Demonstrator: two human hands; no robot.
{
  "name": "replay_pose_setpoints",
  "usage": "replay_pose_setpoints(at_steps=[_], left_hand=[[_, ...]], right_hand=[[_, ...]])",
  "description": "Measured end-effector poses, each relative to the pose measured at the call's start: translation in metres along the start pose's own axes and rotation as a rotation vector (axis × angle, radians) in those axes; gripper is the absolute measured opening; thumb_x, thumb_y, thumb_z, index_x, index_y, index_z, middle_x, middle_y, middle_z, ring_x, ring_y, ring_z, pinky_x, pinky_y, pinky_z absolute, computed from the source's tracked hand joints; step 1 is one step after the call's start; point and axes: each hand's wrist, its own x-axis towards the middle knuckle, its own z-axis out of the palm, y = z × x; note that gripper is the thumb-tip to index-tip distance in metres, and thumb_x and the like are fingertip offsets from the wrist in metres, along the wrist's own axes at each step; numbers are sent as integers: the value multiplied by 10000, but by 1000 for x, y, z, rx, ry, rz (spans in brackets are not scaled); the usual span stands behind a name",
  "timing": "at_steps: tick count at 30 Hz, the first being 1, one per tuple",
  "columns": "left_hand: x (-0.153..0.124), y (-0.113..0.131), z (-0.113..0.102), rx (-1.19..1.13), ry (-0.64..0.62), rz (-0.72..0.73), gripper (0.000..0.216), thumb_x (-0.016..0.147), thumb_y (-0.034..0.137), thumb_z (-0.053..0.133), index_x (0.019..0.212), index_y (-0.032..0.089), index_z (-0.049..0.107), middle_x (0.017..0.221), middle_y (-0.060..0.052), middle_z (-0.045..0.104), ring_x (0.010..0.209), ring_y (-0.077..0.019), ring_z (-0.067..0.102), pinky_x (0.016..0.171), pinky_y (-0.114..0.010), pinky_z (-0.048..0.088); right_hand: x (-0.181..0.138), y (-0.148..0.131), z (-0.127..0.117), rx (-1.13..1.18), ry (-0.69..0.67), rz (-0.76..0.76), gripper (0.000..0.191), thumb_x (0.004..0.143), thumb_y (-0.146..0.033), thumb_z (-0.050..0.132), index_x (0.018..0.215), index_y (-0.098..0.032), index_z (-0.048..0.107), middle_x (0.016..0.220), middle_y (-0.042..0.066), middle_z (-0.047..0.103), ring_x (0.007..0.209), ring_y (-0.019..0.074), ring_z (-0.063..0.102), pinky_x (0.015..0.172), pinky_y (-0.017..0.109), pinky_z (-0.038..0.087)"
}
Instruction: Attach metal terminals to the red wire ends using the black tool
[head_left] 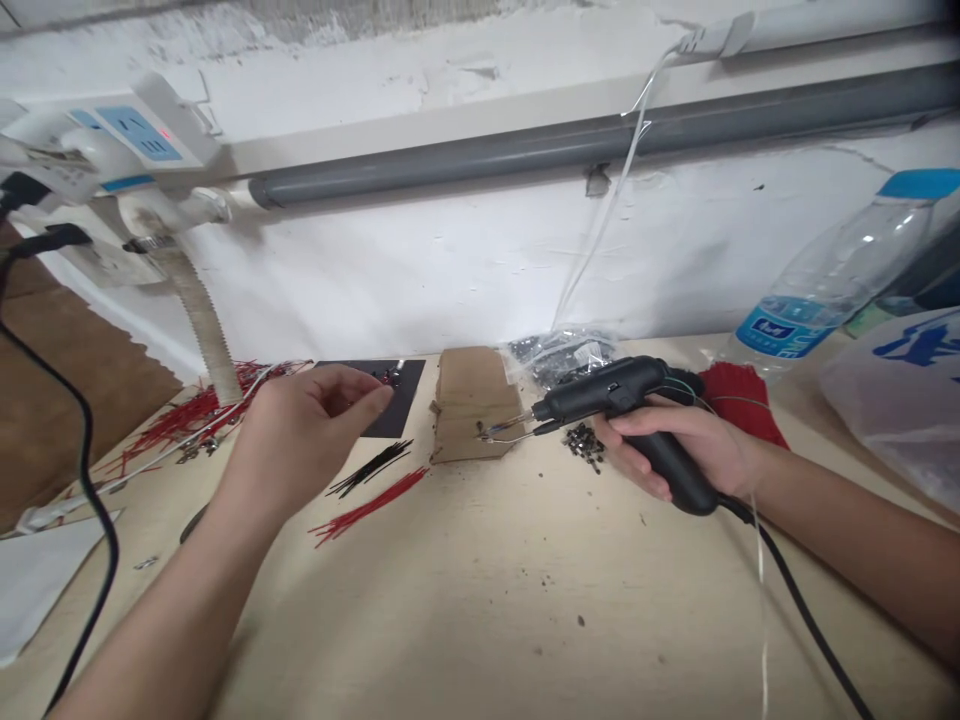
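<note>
My right hand (pixel 686 440) is wrapped round the grip of a black soldering gun (pixel 626 400), whose tip points left at a folded brown cardboard pad (pixel 469 405). My left hand (pixel 311 430) hovers over the table with its fingers pinched together near a black plate (pixel 394 400); what they hold, if anything, is too small to make out. Below that hand lie a bundle of short black wires (pixel 371 468) and a bundle of short red wires (pixel 367 507). A small heap of dark metal parts (pixel 586 442) sits just under the gun.
A power strip (pixel 112 140) hangs at the upper left with a black cable (pixel 82 450) running down. More red wires (pixel 187 415) lie at the left. A clear bag of parts (pixel 559 355), a plastic bottle (pixel 832 275), red tassel material (pixel 739 400) and a white bag (pixel 900 410) stand at the right.
</note>
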Motion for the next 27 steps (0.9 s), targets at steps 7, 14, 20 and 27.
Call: replay_pose_setpoints(at_steps=[7, 14, 20, 27], left_hand=[[38, -33, 6, 272, 182, -8, 282, 896, 444, 610, 932, 196, 739, 802, -11, 723, 842, -239, 676, 807, -331, 491], [61, -72, 27, 288, 206, -55, 266, 841, 373, 619, 935, 187, 784, 898, -100, 788, 905, -307, 733, 841, -369, 535], [59, -65, 27, 210, 182, -71, 314, 836, 424, 645, 987, 195, 798, 905, -78, 798, 890, -286, 738, 840, -358, 544], [50, -49, 19, 137, 64, -60, 338, 833, 478, 651, 963, 200, 792, 859, -47, 782, 845, -267, 705, 750, -341, 498]], right_hand=[[1, 2, -1, 3, -6, 8, 283, 887, -389, 738, 730, -166, 662, 562, 1, 599, 399, 114, 559, 368, 205, 421], [1, 3, -2, -2, -7, -8, 269, 885, -388, 734, 745, -170, 663, 560, 1, 601, 387, 111, 543, 361, 206, 410], [1, 3, -3, 19, -9, 4, 244, 878, -383, 741, 771, -176, 672, 564, 1, 606, 393, 121, 553, 364, 213, 411], [2, 3, -6, 80, -25, 37, 245, 882, -380, 728, 766, -168, 683, 577, 4, 599, 409, 118, 545, 375, 216, 405]])
